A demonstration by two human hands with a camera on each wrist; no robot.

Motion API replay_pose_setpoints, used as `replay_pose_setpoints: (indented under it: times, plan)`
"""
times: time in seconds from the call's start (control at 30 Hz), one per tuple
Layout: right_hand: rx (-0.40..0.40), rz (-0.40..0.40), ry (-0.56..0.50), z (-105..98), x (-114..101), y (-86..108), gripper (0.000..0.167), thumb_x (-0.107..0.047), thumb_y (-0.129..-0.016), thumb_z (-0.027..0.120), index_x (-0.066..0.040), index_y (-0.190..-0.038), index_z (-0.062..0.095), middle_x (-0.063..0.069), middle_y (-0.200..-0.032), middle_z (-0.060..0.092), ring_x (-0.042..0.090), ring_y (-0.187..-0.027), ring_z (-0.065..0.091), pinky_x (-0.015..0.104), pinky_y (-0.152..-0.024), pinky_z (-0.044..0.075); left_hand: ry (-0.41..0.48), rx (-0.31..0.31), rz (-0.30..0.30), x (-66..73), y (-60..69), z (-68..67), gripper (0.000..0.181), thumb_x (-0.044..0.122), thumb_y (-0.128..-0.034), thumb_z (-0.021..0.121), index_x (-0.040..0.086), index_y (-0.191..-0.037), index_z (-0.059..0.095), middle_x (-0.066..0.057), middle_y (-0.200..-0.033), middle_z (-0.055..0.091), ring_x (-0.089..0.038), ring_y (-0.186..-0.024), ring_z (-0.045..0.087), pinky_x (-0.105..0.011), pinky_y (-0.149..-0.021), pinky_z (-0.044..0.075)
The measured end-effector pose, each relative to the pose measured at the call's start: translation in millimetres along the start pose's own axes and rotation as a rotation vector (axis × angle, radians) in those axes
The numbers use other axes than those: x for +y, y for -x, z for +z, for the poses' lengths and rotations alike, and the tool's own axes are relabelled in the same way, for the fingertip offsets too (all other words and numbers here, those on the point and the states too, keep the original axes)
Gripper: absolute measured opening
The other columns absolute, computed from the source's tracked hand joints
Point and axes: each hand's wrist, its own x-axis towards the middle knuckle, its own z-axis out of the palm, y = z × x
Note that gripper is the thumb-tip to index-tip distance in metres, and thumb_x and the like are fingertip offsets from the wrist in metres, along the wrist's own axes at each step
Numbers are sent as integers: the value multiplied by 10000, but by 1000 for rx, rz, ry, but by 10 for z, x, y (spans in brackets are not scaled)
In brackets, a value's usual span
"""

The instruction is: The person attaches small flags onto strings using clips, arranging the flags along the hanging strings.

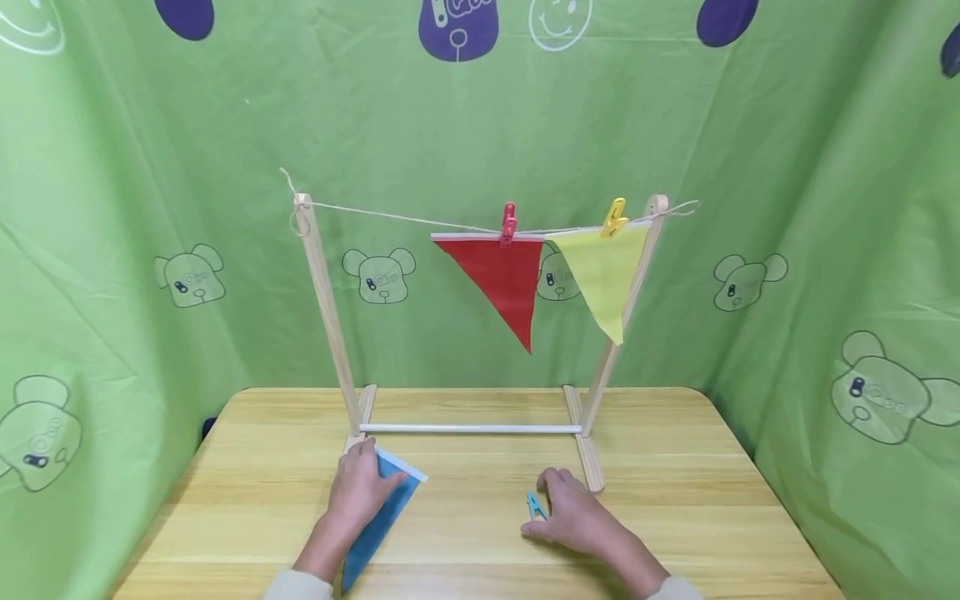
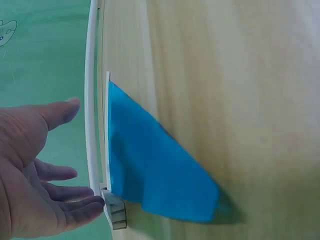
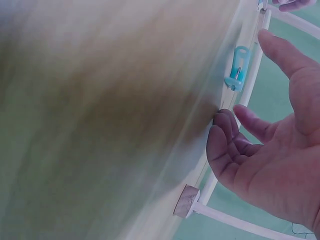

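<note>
— Hands?
— Two. Left hand [image 1: 360, 492], thumb and fingers parted, over one blue pennant [image 2: 150, 155]; right hand [image 1: 573, 512], fingers wide about one blue clip [image 3: 240, 65].
— Setting?
— One wooden table [image 1: 472, 533] beneath both; green printed curtain [image 1: 450, 133].
— Hung?
— On one string [image 1: 397, 216]: red pennant [image 1: 504, 271], yellow pennant [image 1: 605, 267], red clip [image 1: 509, 221], yellow clip [image 1: 615, 218].

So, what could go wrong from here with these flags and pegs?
The blue peg sits on the table, not yet pinched by the right hand, so a fumble might knock it away. The red flag hangs from a single red peg, so jostling the string could make it tilt or slip. The string dips between its posts, so adding the blue flag might make it sag further.
</note>
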Motion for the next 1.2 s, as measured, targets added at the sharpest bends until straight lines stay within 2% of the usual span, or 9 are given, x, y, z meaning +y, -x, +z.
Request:
replay_pose_setpoints:
  times: [0.33, 0.53, 0.73, 0.93, 1.07, 1.2]
  plan:
    - [-30, 8, 11, 1, -7, -11, 619, -447, -773, 890, -56, -1133, 573, 21, -970, 539, 160, -828, 468, 289, -687, 450, -18, 24, 7, -45, 49, 38, 726, 290, -795, 896, -144, -1286, 582, -305, -1127, 656, -440, -1060, 623, -557, -897, 565]
    - [-46, 33, 7, 0, -40, -11, 538, -405, -778, 894, -79, -1061, 572, 13, -906, 507, 164, -798, 449, 266, -632, 402, -56, -5, -11, -32, 65, 63, 693, 277, -789, 904, -159, -1236, 605, -254, -1042, 680, -365, -942, 612, -504, -793, 578]
    - [-34, 29, 2, 4, -59, 1, 472, -323, -772, 900, -82, -1005, 567, 16, -887, 492, 174, -795, 444, 267, -633, 394, -106, -18, -31, -19, 80, 104, 678, 246, -771, 919, -146, -1234, 617, -252, -1080, 683, -330, -936, 584, -477, -800, 574]
    - [-21, 5, -2, 4, -40, 2, 404, -262, -785, 888, -94, -973, 572, 8, -891, 510, 158, -798, 451, 251, -644, 404, -154, -21, -2, 7, 100, 120, 639, 258, -760, 926, -123, -1190, 645, -257, -1110, 673, -334, -945, 571, -470, -799, 558]
    - [-14, 3, -10, 0, -27, -6, 374, -230, -787, 884, -100, -948, 572, 10, -882, 516, 156, -791, 456, 243, -636, 401, -144, -32, 9, 31, 107, 118, 637, 263, -756, 929, -122, -1178, 648, -281, -1143, 652, -365, -973, 579, -492, -816, 558]
    - [-23, 3, -16, -4, -21, -7, 354, -218, -799, 874, -100, -942, 573, 6, -877, 514, 154, -790, 459, 241, -634, 402, -132, -37, -10, 48, 110, 112, 722, 297, -787, 908, -159, -1256, 602, -316, -1198, 618, -424, -1067, 582, -539, -897, 553]
